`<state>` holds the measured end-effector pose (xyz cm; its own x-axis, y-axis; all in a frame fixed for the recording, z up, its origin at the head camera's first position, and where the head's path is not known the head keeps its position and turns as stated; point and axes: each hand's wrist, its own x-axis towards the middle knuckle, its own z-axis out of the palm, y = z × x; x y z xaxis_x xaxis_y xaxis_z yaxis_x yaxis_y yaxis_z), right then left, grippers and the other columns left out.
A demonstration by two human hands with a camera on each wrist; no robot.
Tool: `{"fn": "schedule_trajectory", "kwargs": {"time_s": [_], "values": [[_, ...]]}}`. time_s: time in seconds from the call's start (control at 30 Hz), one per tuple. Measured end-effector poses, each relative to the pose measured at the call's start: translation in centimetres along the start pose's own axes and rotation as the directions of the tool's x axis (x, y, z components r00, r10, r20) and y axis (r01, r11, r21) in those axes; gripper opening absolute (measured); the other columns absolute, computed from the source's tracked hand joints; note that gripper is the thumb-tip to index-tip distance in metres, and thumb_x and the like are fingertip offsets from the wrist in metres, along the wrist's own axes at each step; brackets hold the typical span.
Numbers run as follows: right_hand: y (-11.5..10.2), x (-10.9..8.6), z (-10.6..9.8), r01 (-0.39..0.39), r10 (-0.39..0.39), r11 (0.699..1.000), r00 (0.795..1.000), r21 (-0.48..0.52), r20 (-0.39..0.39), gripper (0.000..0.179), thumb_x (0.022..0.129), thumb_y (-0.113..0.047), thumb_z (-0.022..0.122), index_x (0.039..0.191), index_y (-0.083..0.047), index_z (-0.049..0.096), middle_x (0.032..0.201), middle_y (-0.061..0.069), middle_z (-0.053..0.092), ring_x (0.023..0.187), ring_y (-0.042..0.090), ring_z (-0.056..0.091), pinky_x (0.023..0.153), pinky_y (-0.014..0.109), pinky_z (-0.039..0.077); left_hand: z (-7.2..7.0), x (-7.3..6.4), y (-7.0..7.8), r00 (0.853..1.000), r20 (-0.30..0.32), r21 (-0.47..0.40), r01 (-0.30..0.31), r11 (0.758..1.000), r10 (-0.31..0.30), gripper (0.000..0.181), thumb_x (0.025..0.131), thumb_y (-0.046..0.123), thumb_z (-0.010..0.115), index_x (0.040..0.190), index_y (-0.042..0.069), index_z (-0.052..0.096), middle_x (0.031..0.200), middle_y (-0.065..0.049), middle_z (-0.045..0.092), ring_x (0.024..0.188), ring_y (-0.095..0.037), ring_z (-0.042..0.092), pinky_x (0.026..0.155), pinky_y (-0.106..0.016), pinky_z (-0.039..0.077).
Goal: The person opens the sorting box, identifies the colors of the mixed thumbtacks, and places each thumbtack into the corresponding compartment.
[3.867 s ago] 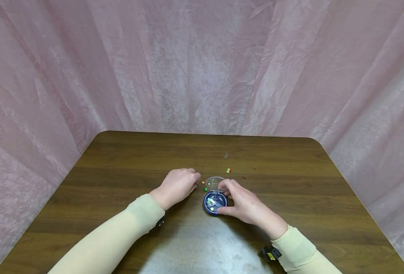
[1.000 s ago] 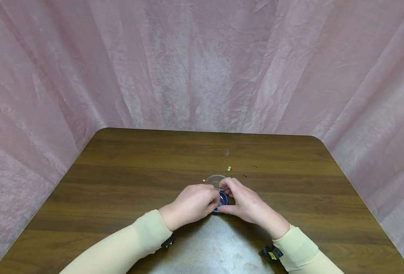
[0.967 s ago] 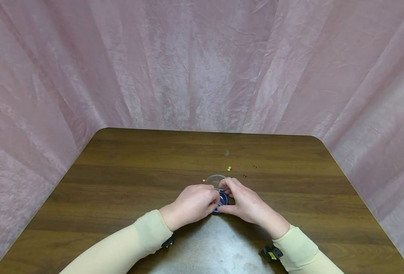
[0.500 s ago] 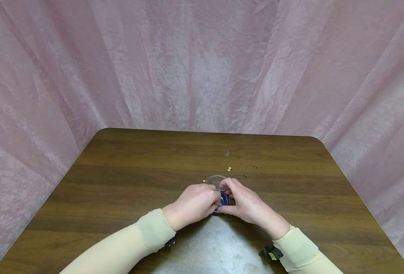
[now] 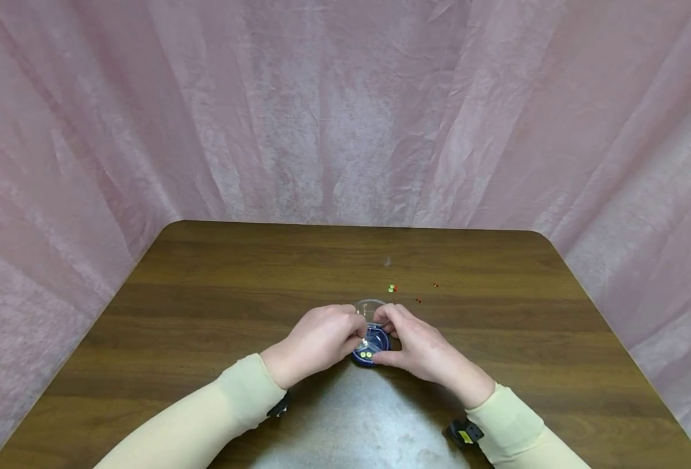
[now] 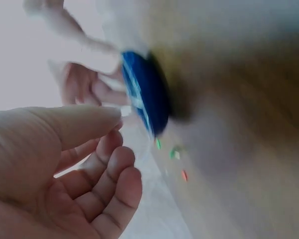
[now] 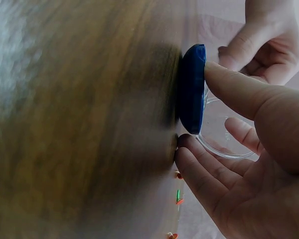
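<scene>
A round blue pill case (image 5: 383, 340) with inner compartments sits on the table, its clear lid (image 5: 369, 314) tilted back. My right hand (image 5: 424, 348) holds the case, thumb on the near rim and fingers on the far side by the lid. Above the case's left side is my left hand (image 5: 317, 335). Its fingers are loosely curled, with the thumb tip close to the index finger (image 6: 109, 142); I see nothing held there. Two yellow-green discs (image 5: 366, 355) lie in the near compartment, and pale ones lie in another, partly hidden by the left hand.
Beyond the case, small green and red discs (image 5: 392, 288) lie in a cluster on the wooden table (image 5: 251, 273). Two small red pieces (image 5: 436, 284) lie farther right. A pink curtain (image 5: 345, 117) hangs behind the table.
The left hand has drawn back to the left and slightly away from me, uncovering the near compartment. It holds two yellow-green discs, against one in the oldest frame. The right hand still holds the case.
</scene>
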<state>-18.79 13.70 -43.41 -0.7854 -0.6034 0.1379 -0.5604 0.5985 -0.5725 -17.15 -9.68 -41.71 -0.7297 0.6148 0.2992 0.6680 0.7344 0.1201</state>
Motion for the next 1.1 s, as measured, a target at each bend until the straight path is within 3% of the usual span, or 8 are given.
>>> {"fn": "schedule_trajectory", "kwargs": {"time_s": [0.13,0.27,0.53,0.77,0.93,1.1], "values": [[0.1,0.0,0.0,0.016,-0.016,1.0,1.0,-0.01,-0.011,0.054,0.089,-0.023,0.096,0.128,-0.012,0.06,0.122,0.003,0.063,0.112,0.022,0.07,0.096,0.043,0.059,-1.0,-0.2,-1.3,0.997,-0.044,-0.024,0.059,0.998,-0.06,0.014,0.093,0.008,0.087,0.091,0.017,0.077,0.087,0.005,0.066,0.077,-0.013,0.064,0.069,-0.033,0.057],[0.1,0.0,0.0,0.017,-0.017,1.0,1.0,-0.013,-0.014,0.055,0.089,-0.024,0.097,0.129,-0.013,0.06,0.122,0.002,0.063,0.112,0.022,0.07,0.096,0.043,0.06,-1.0,-0.1,-2.2,0.993,-0.069,-0.017,0.096,0.995,-0.097,0.012,0.094,0.008,0.088,0.095,0.016,0.08,0.09,0.003,0.07,0.081,-0.016,0.068,0.072,-0.037,0.06],[-0.1,0.0,0.2,0.002,-0.002,1.0,1.0,-0.008,-0.005,0.056,0.089,-0.026,0.096,0.128,-0.013,0.059,0.121,0.002,0.063,0.112,0.022,0.07,0.095,0.044,0.06,0.6,0.3,-3.5,0.989,0.022,-0.028,0.145,0.989,-0.144,0.008,0.097,0.011,0.086,0.102,0.015,0.082,0.097,0.0,0.073,0.088,-0.02,0.072,0.077,-0.041,0.061],[-0.2,0.0,0.3,-0.001,0.001,1.0,1.0,-0.008,-0.008,0.055,0.089,-0.024,0.096,0.128,-0.012,0.059,0.12,0.002,0.063,0.112,0.022,0.07,0.096,0.043,0.059,1.6,1.3,-4.1,0.975,0.092,-0.106,0.212,0.971,-0.203,0.01,0.096,0.018,0.088,0.096,0.017,0.078,0.088,0.004,0.067,0.078,-0.013,0.063,0.07,-0.036,0.055],[-0.2,0.0,0.3,0.002,-0.002,1.0,1.0,-0.009,-0.013,0.055,0.089,-0.024,0.096,0.128,-0.012,0.06,0.119,0.001,0.063,0.112,0.022,0.071,0.096,0.043,0.06,2.0,2.0,-4.0,0.968,0.121,-0.114,0.233,0.966,-0.219,0.018,0.095,0.018,0.088,0.088,0.018,0.072,0.082,0.006,0.062,0.073,-0.011,0.058,0.065,-0.035,0.051],[0.0,0.0,0.4,-0.001,0.001,1.0,1.0,-0.012,-0.012,0.055,0.089,-0.024,0.096,0.129,-0.012,0.06,0.119,0.001,0.063,0.112,0.021,0.07,0.096,0.043,0.059,2.3,2.2,-3.9,0.971,0.116,-0.102,0.221,0.97,-0.209,0.017,0.095,0.015,0.088,0.087,0.018,0.073,0.084,0.004,0.066,0.076,-0.014,0.063,0.068,-0.038,0.055]]}}
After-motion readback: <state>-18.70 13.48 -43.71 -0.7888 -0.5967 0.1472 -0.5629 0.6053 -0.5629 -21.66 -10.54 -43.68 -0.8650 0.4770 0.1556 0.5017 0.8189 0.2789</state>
